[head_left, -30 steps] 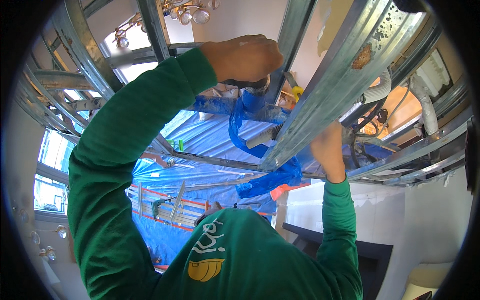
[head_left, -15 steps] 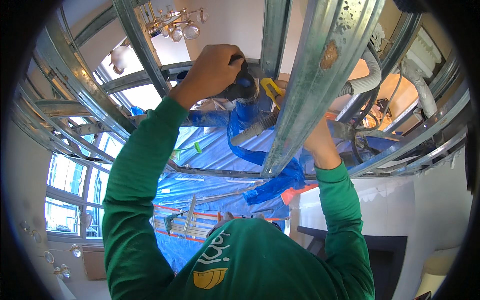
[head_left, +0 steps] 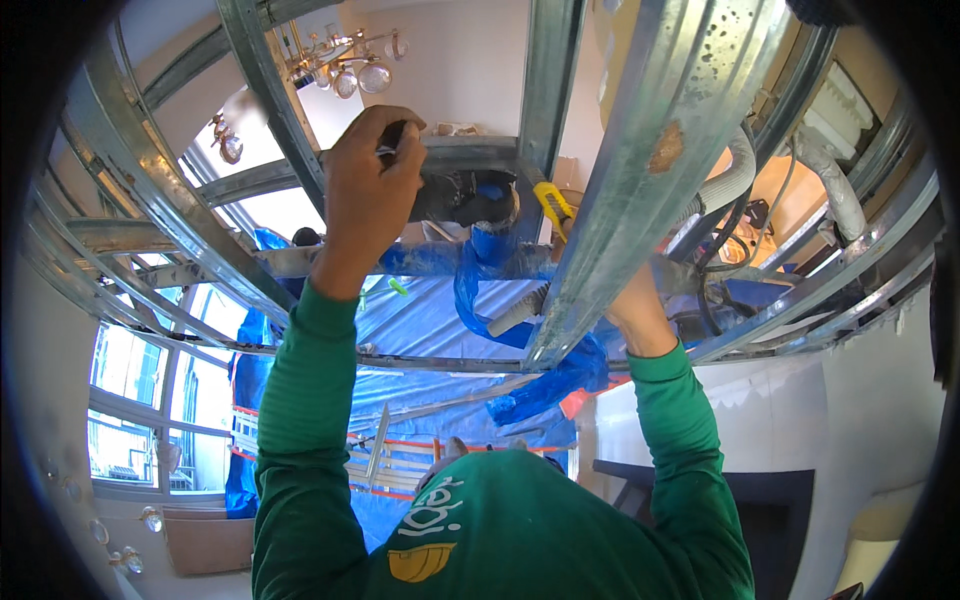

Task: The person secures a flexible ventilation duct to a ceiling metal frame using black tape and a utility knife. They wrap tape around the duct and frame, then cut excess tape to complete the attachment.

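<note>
My left hand [head_left: 362,190] is raised on the left of the metal framing, its fingers curled in a pinch. Something dark shows between thumb and fingers. A black strip-like wrap [head_left: 437,198] runs from behind that hand to the end of a pipe covered in blue film [head_left: 490,248]; whether hand and wrap are joined is hard to tell. Behind a wide metal stud [head_left: 645,190], my right hand [head_left: 632,312] grips a yellow utility knife [head_left: 552,205]. The stud hides most of its fingers. The knife is beside the wrapped pipe end.
Metal rails [head_left: 165,200] curve around both arms. A grey corrugated conduit [head_left: 517,312] hangs below the pipe, and a pale hose [head_left: 735,178] with black cables is to the right. Blue sheeting [head_left: 450,340] covers the floor, with a ladder [head_left: 400,466] below. A lamp with glass globes [head_left: 350,70] hangs beyond.
My left hand has moved left and slightly down, away from the pipe end, and a length of black wrap now shows between. My right hand keeps the knife near the pipe.
</note>
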`<action>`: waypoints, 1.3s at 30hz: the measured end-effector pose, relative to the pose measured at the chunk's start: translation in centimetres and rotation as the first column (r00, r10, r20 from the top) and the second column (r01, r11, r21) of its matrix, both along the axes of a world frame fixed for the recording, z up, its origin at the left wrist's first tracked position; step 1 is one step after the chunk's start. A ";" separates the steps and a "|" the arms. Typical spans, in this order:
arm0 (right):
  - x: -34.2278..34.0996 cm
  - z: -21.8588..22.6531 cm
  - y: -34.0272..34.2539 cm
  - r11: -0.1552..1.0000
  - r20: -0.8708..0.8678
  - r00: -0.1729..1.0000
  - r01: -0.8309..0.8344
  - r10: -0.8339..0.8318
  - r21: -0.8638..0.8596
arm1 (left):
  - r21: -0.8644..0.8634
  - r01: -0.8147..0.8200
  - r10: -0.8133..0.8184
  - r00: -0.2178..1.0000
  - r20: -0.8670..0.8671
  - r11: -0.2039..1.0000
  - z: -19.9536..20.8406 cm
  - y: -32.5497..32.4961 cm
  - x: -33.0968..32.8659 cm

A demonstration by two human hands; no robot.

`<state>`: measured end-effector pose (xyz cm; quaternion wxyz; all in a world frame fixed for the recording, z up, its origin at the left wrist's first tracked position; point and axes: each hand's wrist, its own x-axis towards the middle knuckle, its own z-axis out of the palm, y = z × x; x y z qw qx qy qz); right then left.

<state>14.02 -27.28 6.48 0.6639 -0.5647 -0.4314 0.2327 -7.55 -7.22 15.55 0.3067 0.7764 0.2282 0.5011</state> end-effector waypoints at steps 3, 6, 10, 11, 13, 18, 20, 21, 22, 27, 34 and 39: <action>0.9 -1.2 -1.9 0.998 0.081 0.996 0.041 -0.038 -0.041 | 0.344 0.065 -0.042 0.996 -0.073 0.937 -1.9 -2.3 -2.6; 1.9 -3.3 -3.1 1.000 -0.083 0.996 0.014 -0.015 -0.014 | 0.181 0.168 -0.083 0.914 -0.398 0.969 -6.4 -4.9 -4.4; 1.5 -7.1 -3.7 0.995 -0.272 0.960 0.080 -0.063 0.052 | -0.002 0.026 -0.026 0.980 -0.199 1.000 -13.1 -5.9 -0.3; 1.4 -8.0 -3.6 0.990 -0.297 0.950 0.123 -0.098 0.067 | 0.030 -0.027 0.033 0.981 -0.189 0.999 -14.3 -5.8 0.8; 1.4 -9.3 -3.2 0.978 0.004 0.983 0.184 -0.184 -0.101 | 0.100 -0.110 0.125 0.978 -0.167 0.989 -16.0 -5.7 2.2; 1.6 -11.4 -2.2 0.970 0.235 0.964 0.170 -0.127 -0.175 | 0.130 -0.167 0.178 0.981 -0.079 0.977 -18.1 -4.8 1.7; 1.3 -11.8 -1.9 0.964 0.294 0.947 0.187 -0.126 -0.191 | 0.089 -0.167 0.168 0.986 -0.006 0.982 -18.6 -4.0 0.9; 1.1 -12.0 -1.8 0.969 0.278 0.953 0.175 -0.122 -0.174 | 0.066 -0.163 0.160 0.986 0.046 0.985 -18.8 -3.5 0.6; 0.8 -12.0 -1.7 0.965 0.236 0.963 0.176 -0.128 -0.195 | 0.041 -0.160 0.155 0.982 0.107 0.986 -19.0 -3.2 0.4; -0.5 -11.5 -2.0 0.966 -0.007 0.991 0.130 -0.135 -0.225 | -0.023 -0.150 0.151 0.987 0.049 0.988 -19.2 -2.9 0.2; -1.4 -11.9 -2.7 0.955 -0.233 0.960 0.086 -0.156 -0.285 | 0.328 -0.242 0.228 0.970 0.080 0.913 -16.9 -3.2 1.4; -1.3 -12.3 -2.9 0.935 -0.099 0.973 0.171 -0.210 -0.309 | 0.237 -0.081 0.106 0.990 -0.096 0.968 -15.7 -2.7 4.3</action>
